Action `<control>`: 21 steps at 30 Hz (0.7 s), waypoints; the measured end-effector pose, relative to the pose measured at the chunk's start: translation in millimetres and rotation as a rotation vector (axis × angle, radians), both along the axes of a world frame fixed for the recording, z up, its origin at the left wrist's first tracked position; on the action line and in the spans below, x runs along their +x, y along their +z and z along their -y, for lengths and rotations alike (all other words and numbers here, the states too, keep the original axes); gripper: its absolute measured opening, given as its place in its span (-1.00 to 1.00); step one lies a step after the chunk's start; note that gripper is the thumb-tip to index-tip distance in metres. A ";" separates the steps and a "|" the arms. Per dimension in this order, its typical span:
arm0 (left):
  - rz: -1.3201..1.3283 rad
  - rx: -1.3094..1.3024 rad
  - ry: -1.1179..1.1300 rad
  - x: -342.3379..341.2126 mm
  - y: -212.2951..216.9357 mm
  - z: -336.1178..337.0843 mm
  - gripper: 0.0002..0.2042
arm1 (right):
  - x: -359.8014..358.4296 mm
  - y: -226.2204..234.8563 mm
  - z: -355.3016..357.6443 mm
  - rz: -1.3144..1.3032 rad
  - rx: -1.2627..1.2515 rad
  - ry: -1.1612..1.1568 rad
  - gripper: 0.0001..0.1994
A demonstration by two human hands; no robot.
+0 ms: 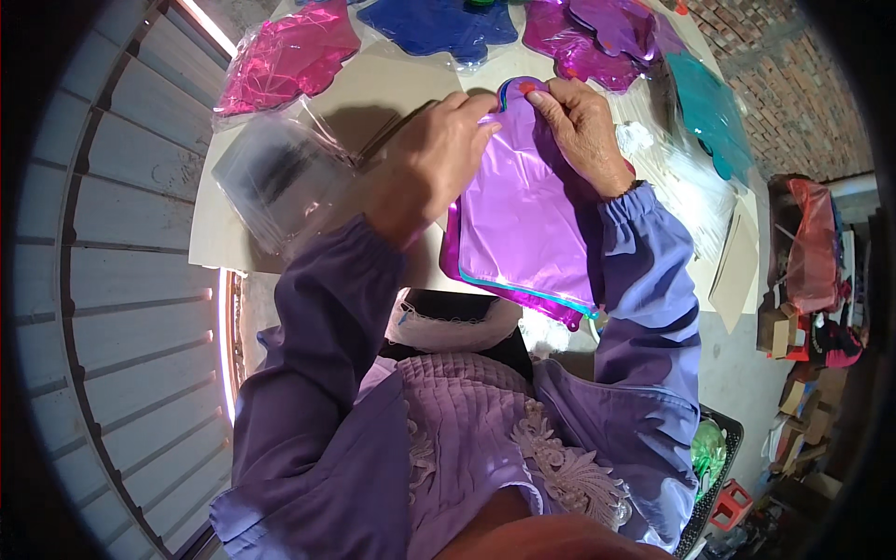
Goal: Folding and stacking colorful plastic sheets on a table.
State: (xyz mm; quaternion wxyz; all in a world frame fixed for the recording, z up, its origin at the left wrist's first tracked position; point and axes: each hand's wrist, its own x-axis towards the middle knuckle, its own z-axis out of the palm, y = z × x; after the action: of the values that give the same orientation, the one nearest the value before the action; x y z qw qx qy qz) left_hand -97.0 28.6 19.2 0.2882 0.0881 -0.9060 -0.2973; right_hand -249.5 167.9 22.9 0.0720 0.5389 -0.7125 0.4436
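Observation:
A small stack of flat, uninflated foil balloons (532, 215) hangs in front of me at the table's near edge. The top one is shiny lilac, with teal and magenta edges showing below it. My right hand (588, 131) grips the stack's narrow top end, its thumb pressed on the lilac face beside a small orange-red spot. At the upper left edge of the stack, my left hand (443, 149) has its fingertips pinched together on the foil. What lies under those fingertips is hidden.
Pink foil pieces (289, 61), blue ones (439, 28), purple ones (607, 37) and teal ones (709, 112) lie around the table (224, 215). Clear plastic bags (271, 173) sit left, white strips (691, 205) right. A black crate (719, 457) stands on the floor at right.

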 end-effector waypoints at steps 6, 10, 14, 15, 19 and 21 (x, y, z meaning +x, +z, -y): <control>-0.078 -0.335 -0.006 -7.5 -5.0 4.6 -0.73 | 5.9 1.0 5.6 -0.123 -0.003 -0.045 -0.69; 0.102 -0.061 0.043 -13.3 -1.6 -2.5 -0.74 | 3.3 -5.1 8.4 -0.026 0.023 -0.041 -0.73; 0.181 0.157 0.050 -14.4 5.3 -4.5 -0.76 | 0.4 -4.5 8.6 0.082 0.046 -0.023 -0.77; 0.175 0.201 0.039 -15.4 5.7 -4.5 -0.77 | -0.8 -4.0 7.8 0.084 0.080 -0.017 -0.79; 0.155 0.295 -0.007 -12.6 -2.6 5.0 -0.78 | 1.4 8.2 4.0 0.248 0.111 0.134 -0.75; 0.138 0.290 -0.009 -14.2 -8.3 8.3 -0.78 | -1.3 10.6 0.0 0.326 0.109 0.198 -0.71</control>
State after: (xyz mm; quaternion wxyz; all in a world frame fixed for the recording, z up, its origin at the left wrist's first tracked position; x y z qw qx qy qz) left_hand -111.2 20.3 10.9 0.2079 0.1449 -0.8717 -0.4194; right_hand -250.8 167.9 33.4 -0.1176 0.5304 -0.6813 0.4906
